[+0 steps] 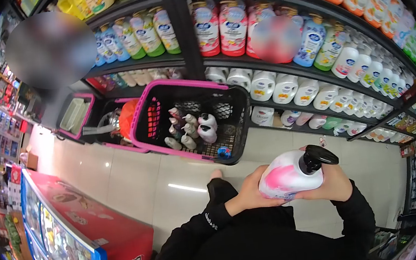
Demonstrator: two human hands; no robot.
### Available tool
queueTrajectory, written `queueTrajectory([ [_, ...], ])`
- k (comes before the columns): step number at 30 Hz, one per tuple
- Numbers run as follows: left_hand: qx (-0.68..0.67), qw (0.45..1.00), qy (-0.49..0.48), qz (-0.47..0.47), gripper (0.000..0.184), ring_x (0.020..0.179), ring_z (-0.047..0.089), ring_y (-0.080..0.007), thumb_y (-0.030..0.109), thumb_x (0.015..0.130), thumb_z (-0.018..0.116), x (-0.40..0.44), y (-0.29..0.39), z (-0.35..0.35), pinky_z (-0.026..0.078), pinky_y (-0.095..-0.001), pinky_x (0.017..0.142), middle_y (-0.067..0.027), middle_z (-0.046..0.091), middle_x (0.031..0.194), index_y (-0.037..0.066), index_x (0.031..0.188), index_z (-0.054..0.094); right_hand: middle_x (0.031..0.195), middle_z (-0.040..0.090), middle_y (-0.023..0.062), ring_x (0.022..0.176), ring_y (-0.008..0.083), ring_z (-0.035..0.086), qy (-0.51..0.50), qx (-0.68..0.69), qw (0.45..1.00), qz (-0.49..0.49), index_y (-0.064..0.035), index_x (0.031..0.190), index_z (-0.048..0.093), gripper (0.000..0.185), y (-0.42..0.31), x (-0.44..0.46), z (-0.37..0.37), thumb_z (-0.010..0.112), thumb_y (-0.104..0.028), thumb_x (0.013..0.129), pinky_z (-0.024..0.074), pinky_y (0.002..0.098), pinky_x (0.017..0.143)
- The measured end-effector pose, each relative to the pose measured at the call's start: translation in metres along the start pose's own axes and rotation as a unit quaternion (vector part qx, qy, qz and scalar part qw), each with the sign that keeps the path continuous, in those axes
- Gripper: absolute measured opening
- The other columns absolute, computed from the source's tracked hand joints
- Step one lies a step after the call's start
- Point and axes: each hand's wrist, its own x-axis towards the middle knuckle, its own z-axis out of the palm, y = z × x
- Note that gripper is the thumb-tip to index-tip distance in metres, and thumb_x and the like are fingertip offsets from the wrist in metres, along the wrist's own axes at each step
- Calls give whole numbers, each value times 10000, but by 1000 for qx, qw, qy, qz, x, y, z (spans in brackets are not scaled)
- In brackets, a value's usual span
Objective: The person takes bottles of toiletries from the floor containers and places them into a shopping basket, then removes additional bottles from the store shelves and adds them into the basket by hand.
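Between my two hands is a white and pink pump bottle with a black pump head, tilted so its top points right. My left hand wraps round its base end on the left. On the right side, my right hand grips it near the pump end; some fingers of both hands are hidden behind the bottle. Ahead and to the left stands a black shopping basket with a pink rim. Inside it are several small pale bottles and two white bottles with black caps.
Shelves of detergent bottles curve across the front and right. More baskets stand left of the black one, an orange bag among them. A red and blue freezer occupies the lower left. Pale tiles cover the floor.
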Motion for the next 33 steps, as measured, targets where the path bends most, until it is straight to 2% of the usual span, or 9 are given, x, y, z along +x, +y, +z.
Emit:
queueTrajectory([
  [5, -7, 999, 34, -11, 765, 936, 536, -226, 322, 521, 781, -7, -15, -34, 416, -310, 805, -129, 521, 1016, -4, 1108, 413, 1027, 482, 106, 944, 229, 513, -36, -26, 997, -66, -11, 1114, 415, 742, -4, 42, 20, 787, -204, 502, 417, 308, 807],
  [13, -20, 997, 63, -37, 765, 945, 521, -210, 295, 517, 789, 7, -45, -121, 412, -308, 804, -120, 505, 1014, -1, 1107, 402, 1033, 506, 103, 911, 222, 548, -35, 9, 999, -35, -13, 1109, 420, 723, -21, 138, 63, 778, -190, 507, 438, 291, 769],
  [17, -56, 995, 47, -74, 756, 942, 517, -201, 269, 508, 793, 19, -66, -170, 412, -302, 802, -110, 504, 1012, 13, 1100, 399, 999, 528, 121, 893, 234, 557, -36, 8, 999, -31, -25, 1114, 427, 716, -18, 187, 87, 774, -179, 507, 441, 291, 759],
  [20, -49, 997, 26, -52, 718, 948, 520, -200, 223, 508, 786, 29, -84, -206, 420, -299, 800, -102, 508, 1007, 29, 1092, 416, 981, 532, 131, 884, 253, 557, -26, 12, 999, -33, -36, 1103, 443, 690, -15, 215, 109, 766, -164, 506, 444, 302, 741],
  [24, 3, 1000, -15, -14, 733, 1031, 470, -254, 212, 534, 764, 32, -123, -241, 312, -351, 928, -128, 476, 1104, 23, 1140, 398, 976, 527, 153, 865, 316, 545, -10, 6, 999, -48, -33, 1073, 455, 607, -17, 241, 134, 728, -143, 542, 447, 336, 717],
  [26, -38, 998, -33, -44, 733, 1143, 380, -264, 230, 603, 714, 33, -133, -252, 236, -351, 983, -165, 396, 1212, 4, 1197, 349, 986, 523, 159, 872, 324, 540, -6, -25, 998, -61, -30, 1065, 455, 591, -18, 251, 144, 722, -152, 552, 446, 347, 722],
  [29, 32, 998, 23, -53, 765, 1169, 331, -294, 229, 591, 723, 35, -137, -259, 243, -373, 976, -153, 445, 1170, 19, 1213, 331, 998, 520, 167, 892, 338, 528, 0, -69, 995, -75, -24, 1045, 453, 570, -15, 260, 155, 714, -177, 562, 444, 376, 733],
  [31, 40, 993, 40, -107, 804, 1132, 384, -294, 246, 624, 708, 26, -143, -256, 290, -363, 950, -183, 440, 1169, -14, 1241, 264, 1007, 516, 168, 889, 342, 529, 13, -85, 995, -49, -23, 1058, 445, 600, -11, 265, 160, 717, -171, 545, 445, 378, 733],
  [33, -77, 969, 20, -235, 845, 1083, 444, -290, 261, 645, 704, 12, -164, -247, 351, -341, 906, -202, 434, 1166, -55, 1250, 207, 1016, 512, 169, 890, 345, 527, 12, -91, 995, -47, -24, 1063, 442, 606, -5, 268, 165, 716, -166, 542, 445, 378, 734],
])
